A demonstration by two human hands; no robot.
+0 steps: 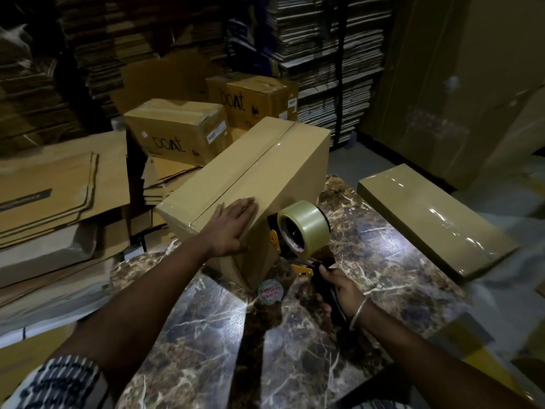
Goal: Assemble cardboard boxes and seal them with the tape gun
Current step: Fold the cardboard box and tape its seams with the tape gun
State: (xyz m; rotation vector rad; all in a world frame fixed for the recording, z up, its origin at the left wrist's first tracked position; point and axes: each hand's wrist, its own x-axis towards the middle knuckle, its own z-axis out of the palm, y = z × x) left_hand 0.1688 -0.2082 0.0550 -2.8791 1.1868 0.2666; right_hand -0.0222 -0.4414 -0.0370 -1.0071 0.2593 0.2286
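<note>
Nearest, the right hand [339,290] has its fingers [324,302] wrapped round the black handle of the tape gun [300,240], whose clear tape roll [305,224] sits tight against the near end of the long cardboard box [250,184]. The left hand [233,224] lies flat on that box's top near corner, fingers [246,203] straight and spread, pressing down. The box rests on the marbled worktop [206,335], glossy tape running along its top seam. To the right, well apart, lies a flat wrapped box [433,219]. Beyond, two printed cartons [177,128] stand before stacks of flattened cardboard [324,54].
</note>
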